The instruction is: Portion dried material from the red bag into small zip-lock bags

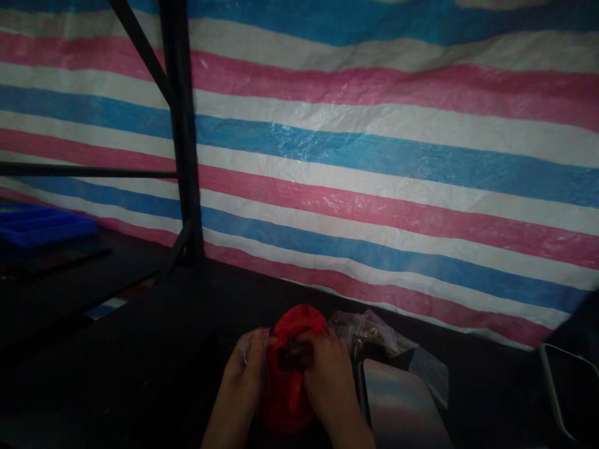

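Observation:
A crumpled red bag [294, 399] is between my two hands at the bottom middle. Its top gapes, and a dark lump [294, 354] shows there, too dim to name. My left hand [244, 373] is closed on the bag's left edge, with some clear plastic [244, 347] at its fingers. From the other side my right hand [328, 369] curls over the bag's right rim, its fingertips by the dark lump. Whether those fingertips also hold the lump is hard to see. Just right of that hand lie clear zip bags [374, 332] with small brownish pieces inside.
A flat device with a shiny, reflecting face [402, 399] lies close to my right hand. Further right is another pale-rimmed object [566, 386]. A blue divided tray [47, 224] sits at the far left. Behind the black table [178, 324] stand a black metal post [185, 137] and a striped plastic sheet [374, 156].

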Available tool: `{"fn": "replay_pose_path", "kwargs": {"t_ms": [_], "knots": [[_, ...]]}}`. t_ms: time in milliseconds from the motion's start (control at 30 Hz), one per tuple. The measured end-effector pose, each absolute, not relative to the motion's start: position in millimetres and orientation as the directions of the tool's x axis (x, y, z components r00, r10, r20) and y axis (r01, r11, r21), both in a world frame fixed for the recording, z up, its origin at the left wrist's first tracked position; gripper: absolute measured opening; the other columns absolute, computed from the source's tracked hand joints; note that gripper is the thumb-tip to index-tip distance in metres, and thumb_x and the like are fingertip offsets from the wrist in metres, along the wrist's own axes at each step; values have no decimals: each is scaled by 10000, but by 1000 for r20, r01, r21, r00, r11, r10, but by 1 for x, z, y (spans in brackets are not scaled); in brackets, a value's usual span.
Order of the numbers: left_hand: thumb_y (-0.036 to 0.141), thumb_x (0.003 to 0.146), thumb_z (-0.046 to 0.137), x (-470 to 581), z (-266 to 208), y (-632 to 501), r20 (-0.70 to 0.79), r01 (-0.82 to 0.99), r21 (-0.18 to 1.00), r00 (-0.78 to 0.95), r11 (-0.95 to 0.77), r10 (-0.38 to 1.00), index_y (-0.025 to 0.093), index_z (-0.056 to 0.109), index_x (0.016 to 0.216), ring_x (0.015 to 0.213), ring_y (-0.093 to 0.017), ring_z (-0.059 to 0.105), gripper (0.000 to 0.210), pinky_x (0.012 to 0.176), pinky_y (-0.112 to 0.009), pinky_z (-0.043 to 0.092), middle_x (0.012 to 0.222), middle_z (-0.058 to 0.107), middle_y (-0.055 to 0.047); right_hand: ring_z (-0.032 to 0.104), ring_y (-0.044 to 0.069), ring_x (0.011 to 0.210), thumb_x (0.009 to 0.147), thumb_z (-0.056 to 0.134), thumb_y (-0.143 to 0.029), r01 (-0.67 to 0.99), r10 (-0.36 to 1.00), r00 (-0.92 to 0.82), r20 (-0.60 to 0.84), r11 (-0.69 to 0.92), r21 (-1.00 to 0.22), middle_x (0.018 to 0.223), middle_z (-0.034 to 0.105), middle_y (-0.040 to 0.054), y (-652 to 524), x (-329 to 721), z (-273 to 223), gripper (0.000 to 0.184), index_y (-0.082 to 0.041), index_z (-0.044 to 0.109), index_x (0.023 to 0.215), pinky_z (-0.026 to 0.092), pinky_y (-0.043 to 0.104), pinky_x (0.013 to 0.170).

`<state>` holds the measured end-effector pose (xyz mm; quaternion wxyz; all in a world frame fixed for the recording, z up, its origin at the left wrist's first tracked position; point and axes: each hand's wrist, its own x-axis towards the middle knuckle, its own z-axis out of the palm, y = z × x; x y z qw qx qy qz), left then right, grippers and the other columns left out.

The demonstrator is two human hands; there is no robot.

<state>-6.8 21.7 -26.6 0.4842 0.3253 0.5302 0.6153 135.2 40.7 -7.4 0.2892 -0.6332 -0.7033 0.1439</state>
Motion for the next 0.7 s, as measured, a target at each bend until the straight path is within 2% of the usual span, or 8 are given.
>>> {"fn": "replay_pose_path", "kwargs": {"t_ms": [100,233,400,533,600,700], "knots": [[808,703,723,-5,-26,21,-138,-288,957,-337,37,931,200,682,1104,956,-269,746,730,766,-334,601,965,783,-50,661,330,1176,691,576,22,747,980,-28,196,151,-647,1113,801,73,41,134,-6,496,-261,839,1003,436,461,1046],[734,775,691,-5,-28,22,-167,-311,949,-366,48,916,215,674,1128,1054,-285,738,627,792,-349,607,1110,777,-77,671,328,1153,682,603,1,674,986,-1,166,123,-728,1123,790,81,42,137,-10,479,-248,837,1019,441,442,1057],[671,831,619,-6,-27,24,-169,-253,965,-407,68,898,199,654,1162,1158,-314,698,577,925,-426,585,1245,723,-127,709,299,1127,712,583,0,578,992,2,127,103,-810,1115,795,69,41,141,-22,472,-236,825,1041,498,393,1014],[718,733,685,-6,-25,24,-56,-141,990,-409,-3,911,208,634,1145,1099,-324,696,657,930,-435,576,1138,724,-100,720,302,1152,777,594,-50,482,996,4,90,77,-873,1173,794,110,42,145,-22,432,-170,801,1137,509,416,1056],[708,699,719,-5,-27,24,4,-104,993,-377,-47,926,214,623,1140,1057,-314,708,669,913,-420,586,1083,733,-83,737,287,1129,788,601,-72,440,996,-23,82,84,-894,1165,805,97,43,149,-17,408,-176,805,1126,526,407,1047],[641,723,742,-3,-32,24,68,-52,995,-306,-89,949,224,619,1127,1020,-299,729,594,911,-402,595,1049,751,-73,744,265,1129,803,609,-113,322,990,-108,91,121,-939,1167,812,68,44,158,-5,391,-204,802,1131,536,391,1040]]}}
